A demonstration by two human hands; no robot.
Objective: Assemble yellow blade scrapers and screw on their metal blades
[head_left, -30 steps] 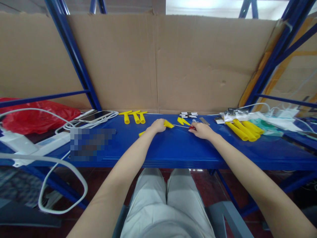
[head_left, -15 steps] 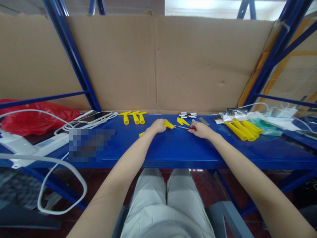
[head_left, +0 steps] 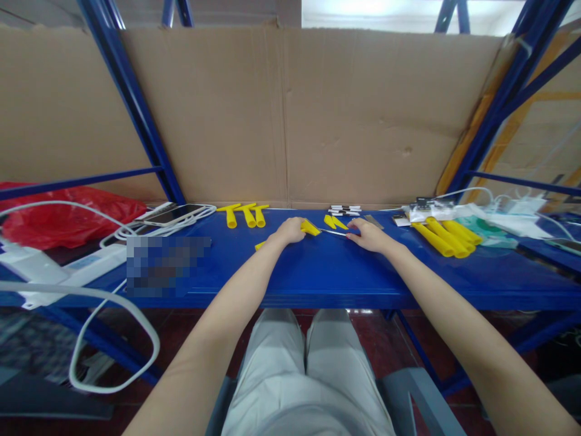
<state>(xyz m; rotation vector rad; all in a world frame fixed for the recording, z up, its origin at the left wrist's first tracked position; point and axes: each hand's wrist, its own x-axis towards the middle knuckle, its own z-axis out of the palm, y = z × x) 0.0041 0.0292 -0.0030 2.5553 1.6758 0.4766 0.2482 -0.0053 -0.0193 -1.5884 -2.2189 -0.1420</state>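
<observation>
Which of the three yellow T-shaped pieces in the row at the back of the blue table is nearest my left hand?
The rightmost yellow T-shaped piece, at the row's end toward your left hand; the middle piece and leftmost piece sit farther left.

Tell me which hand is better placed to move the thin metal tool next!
Probably the right hand: it holds the thin metal tool at one end, while the left hand is busy holding a yellow piece.

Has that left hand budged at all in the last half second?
No. The left hand, holding a yellow piece, shows no visible shift in any direction against the blue table.
</observation>
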